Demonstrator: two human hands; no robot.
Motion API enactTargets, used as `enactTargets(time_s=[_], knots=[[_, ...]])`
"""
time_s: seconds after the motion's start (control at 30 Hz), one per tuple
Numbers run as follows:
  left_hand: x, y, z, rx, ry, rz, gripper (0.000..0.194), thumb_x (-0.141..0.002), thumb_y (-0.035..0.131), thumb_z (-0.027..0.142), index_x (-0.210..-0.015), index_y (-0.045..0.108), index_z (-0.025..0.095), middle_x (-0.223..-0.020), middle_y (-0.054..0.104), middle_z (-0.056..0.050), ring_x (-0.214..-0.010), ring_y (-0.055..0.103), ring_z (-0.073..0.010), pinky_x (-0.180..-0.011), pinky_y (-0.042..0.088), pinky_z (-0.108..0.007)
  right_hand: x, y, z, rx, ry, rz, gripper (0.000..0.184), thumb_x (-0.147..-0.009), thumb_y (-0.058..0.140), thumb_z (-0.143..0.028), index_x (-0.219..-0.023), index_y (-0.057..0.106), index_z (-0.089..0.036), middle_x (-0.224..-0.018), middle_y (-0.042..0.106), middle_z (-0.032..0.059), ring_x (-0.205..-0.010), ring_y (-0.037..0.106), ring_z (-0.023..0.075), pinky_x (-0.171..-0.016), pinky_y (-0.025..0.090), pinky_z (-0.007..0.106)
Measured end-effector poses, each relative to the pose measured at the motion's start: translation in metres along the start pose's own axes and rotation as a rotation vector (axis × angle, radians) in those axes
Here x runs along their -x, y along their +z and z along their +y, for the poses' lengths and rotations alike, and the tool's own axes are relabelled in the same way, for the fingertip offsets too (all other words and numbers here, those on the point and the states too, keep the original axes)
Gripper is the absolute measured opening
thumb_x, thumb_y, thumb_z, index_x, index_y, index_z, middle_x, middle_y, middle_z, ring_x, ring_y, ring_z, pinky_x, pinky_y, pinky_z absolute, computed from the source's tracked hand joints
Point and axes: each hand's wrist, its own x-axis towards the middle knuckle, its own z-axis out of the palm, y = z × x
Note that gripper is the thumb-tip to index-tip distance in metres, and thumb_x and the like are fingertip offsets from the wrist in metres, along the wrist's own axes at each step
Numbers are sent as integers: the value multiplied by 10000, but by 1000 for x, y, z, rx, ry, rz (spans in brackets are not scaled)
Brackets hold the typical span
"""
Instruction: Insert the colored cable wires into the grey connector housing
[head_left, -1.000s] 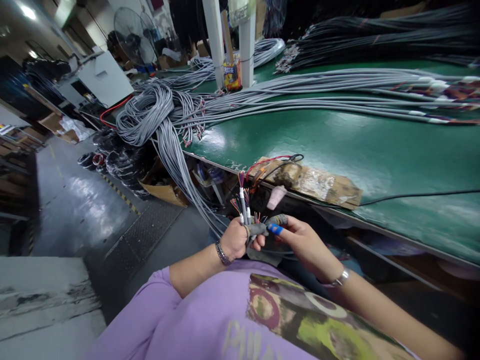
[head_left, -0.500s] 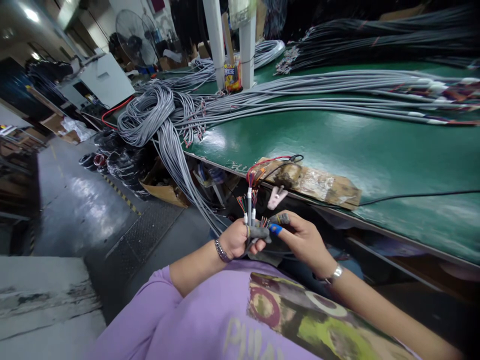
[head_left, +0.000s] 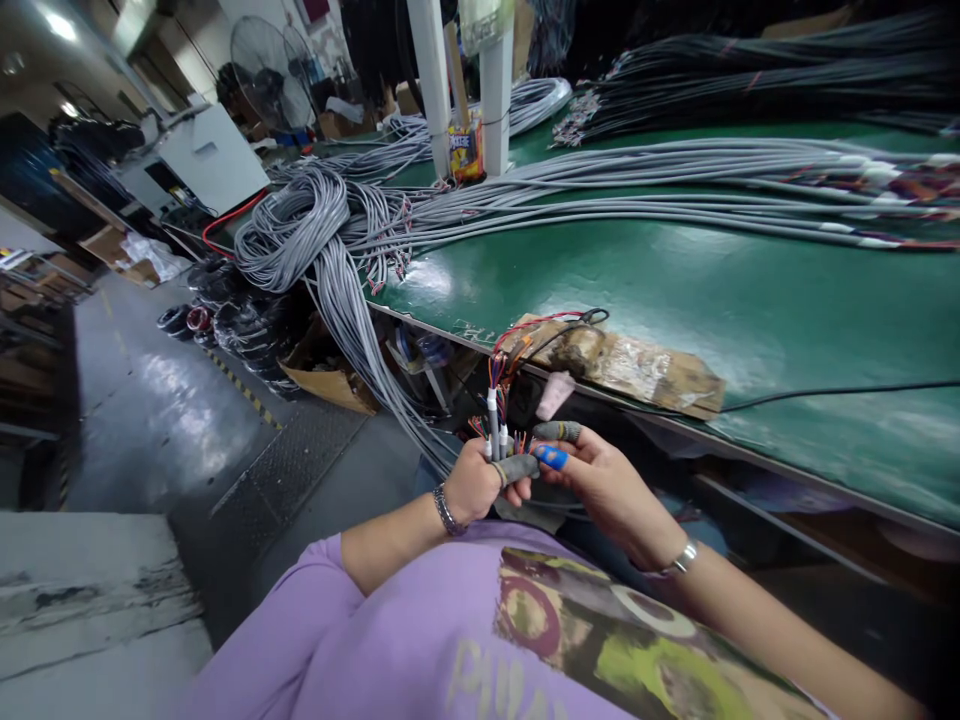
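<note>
My left hand (head_left: pixel 480 480) is closed around several grey cables (head_left: pixel 493 430) whose ends point up, with white bands and fanned coloured wires (head_left: pixel 496 372) at their tips. A grey cover sits on its thumb. Close against it, my right hand (head_left: pixel 592 465) pinches at the thin wires (head_left: pixel 523 440) of one cable end; blue tape wraps its thumb and a grey cover its index finger. Exactly which wires lie between those fingertips is too small to make out. The cables trail left from my fist to a long grey bundle (head_left: pixel 352 320) hanging off the bench.
The green bench (head_left: pixel 750 310) bears a wooden board (head_left: pixel 637 370) at its edge, a coiled grey cable loop (head_left: pixel 292 225), long grey cables (head_left: pixel 637 165) and dark cable bundles (head_left: pixel 787 75). A pale pink clip (head_left: pixel 555 395) is at the edge. A cardboard box (head_left: pixel 330 375) stands below.
The cable ends in my left hand have tilted and shifted slightly. My right fingers have moved a little over the wires, staying close to my left hand. The pink clip has turned and turned back.
</note>
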Motion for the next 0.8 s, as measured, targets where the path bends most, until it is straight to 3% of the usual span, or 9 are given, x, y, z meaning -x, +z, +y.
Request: enactTargets(time_s=[0.27,0.4,0.57,0.8], knots=[[1,-1,-4,-1,39,47,474,-649,739,564,-625,590,115,-494,586,-15,-356,483,-79,-373,377,-200,-4,6,-1,-111,41,68,403,-519,858,-290,-826,614,-198,-670,633,-30,-521,493,78,-498,394,214],[-1,-2,-8,15,54,48,473,-661,731,565,-629,591,114,-500,591,-17,-358,487,-78,-367,373,-192,-3,6,-4,-130,71,20,369,-558,845,-318,-834,632,-197,-717,652,-15,-593,555,103,-552,437,229],[-2,-2,-11,20,65,44,463,-659,740,555,-628,595,116,-499,589,-12,-362,491,-80,-372,386,-196,-6,7,-5,-67,-4,-1,387,-534,868,-301,-821,628,-202,-726,682,1,-615,569,123,-562,427,242],[-2,0,-7,48,91,196,441,-694,718,540,-622,571,131,-482,582,-5,-352,481,-74,-363,339,-182,-7,9,-1,-99,-21,69,353,-529,861,-266,-799,643,-200,-689,654,-23,-571,523,94,-535,407,218]])
